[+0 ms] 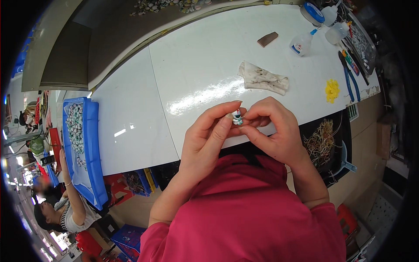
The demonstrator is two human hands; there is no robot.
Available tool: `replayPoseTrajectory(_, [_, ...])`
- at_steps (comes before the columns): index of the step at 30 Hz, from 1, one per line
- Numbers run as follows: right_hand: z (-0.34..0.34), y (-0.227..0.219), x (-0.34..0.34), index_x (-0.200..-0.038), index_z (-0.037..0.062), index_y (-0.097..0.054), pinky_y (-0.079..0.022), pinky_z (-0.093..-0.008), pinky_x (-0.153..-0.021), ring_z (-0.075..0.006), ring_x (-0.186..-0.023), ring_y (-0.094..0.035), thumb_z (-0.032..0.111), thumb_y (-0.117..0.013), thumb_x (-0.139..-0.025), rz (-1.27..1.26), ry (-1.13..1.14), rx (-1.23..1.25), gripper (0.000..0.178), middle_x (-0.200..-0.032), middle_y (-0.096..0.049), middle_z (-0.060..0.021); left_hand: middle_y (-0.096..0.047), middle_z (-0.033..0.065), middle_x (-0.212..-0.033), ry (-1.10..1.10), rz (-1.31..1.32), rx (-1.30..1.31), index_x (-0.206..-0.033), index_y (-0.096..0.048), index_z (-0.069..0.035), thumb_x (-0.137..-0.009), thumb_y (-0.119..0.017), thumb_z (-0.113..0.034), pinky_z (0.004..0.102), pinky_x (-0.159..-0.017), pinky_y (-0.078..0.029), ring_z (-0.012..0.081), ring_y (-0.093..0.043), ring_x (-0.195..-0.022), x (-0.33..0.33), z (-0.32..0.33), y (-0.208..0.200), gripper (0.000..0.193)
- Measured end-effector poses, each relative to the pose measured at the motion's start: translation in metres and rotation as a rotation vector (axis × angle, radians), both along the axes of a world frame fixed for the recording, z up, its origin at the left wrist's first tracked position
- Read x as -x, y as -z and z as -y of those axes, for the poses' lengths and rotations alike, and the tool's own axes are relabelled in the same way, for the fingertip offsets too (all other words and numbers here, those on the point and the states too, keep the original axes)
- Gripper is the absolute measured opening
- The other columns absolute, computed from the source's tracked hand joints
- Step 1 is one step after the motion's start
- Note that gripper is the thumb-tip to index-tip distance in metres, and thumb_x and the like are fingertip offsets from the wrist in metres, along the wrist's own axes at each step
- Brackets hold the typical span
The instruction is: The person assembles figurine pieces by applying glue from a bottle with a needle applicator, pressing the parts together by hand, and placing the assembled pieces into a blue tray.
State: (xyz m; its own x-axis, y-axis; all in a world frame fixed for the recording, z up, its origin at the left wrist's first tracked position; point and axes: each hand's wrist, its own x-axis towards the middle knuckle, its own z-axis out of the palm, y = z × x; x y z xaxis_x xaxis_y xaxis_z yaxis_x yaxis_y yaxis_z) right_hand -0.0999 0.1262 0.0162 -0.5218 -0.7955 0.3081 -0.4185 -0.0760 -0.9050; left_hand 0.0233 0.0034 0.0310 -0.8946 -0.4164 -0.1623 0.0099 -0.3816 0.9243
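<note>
A small white figurine [237, 117] with dark and teal-green patches is held at the near edge of the white table. My left hand [204, 139] pinches it between thumb and forefinger, the other fingers curled behind. From the other side, the closed thumb and fingers of my right hand [277, 126] meet its right edge; they hide part of its lower end. Just beyond my hands lies a stained white cloth [263, 77]. A little pile of yellow pieces [332, 91] rests to the right of the cloth.
A blue tray [94, 148] of small figurines stands at the left end, near another person's arm [73, 192]. Blue-handled pliers [348, 78], squeeze bottles [301, 44], and a blue tape roll [312, 14] sit at the right. A brown block [267, 39] lies farther back.
</note>
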Motion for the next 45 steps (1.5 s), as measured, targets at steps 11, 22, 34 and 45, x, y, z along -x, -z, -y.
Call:
replayPoseTrajectory(11, [-0.001,0.001,0.001,-0.092,0.0034,-0.059,-0.052,-0.0239,-0.061,-0.0144,-0.070,-0.062,0.003,-0.068,-0.078,0.011,0.003,0.042,0.017,-0.087,-0.059,-0.0069,-0.057,0.0106,-0.115,-0.001,0.019,0.068,-0.121,-0.052,0.002,-0.097,-0.045,-0.007,0.0280,-0.089,-0.050,0.0147,-0.058,-0.102,0.000,0.001,0.001,0.026])
replayPoseTrajectory(22, [-0.002,0.002,0.000,-0.093,0.0036,-0.059,-0.051,-0.0245,-0.061,-0.0140,-0.070,-0.061,0.002,-0.068,-0.077,-0.001,0.014,0.052,0.018,-0.089,-0.059,-0.0068,-0.054,0.0074,-0.109,-0.049,-0.022,0.061,-0.118,-0.052,0.001,-0.094,-0.051,-0.002,0.0274,-0.089,-0.050,0.0145,-0.058,-0.099,-0.003,-0.003,0.010,0.025])
replayPoseTrajectory(34, [-0.005,0.007,0.006,-0.085,0.0038,-0.056,-0.050,-0.0253,-0.064,-0.0148,-0.075,-0.058,-0.003,-0.066,-0.073,0.046,-0.009,0.061,0.017,-0.086,-0.056,-0.0057,-0.055,0.0145,-0.116,-0.041,-0.205,0.280,-0.108,-0.055,0.001,-0.087,-0.058,0.005,0.0293,-0.090,-0.050,0.0179,-0.058,-0.104,-0.001,-0.007,0.022,0.021])
replayPoseTrajectory(45, [-0.024,-0.004,0.012,-0.079,0.0047,-0.055,-0.047,-0.0248,-0.061,-0.0147,-0.069,-0.056,-0.003,-0.066,-0.068,-0.161,-0.038,0.084,0.017,-0.079,-0.055,-0.0045,-0.054,0.0117,-0.105,-0.163,-0.085,0.088,-0.105,-0.047,0.001,-0.087,-0.055,0.008,0.0313,-0.083,-0.053,0.0200,-0.062,-0.094,0.005,-0.013,0.016,0.021])
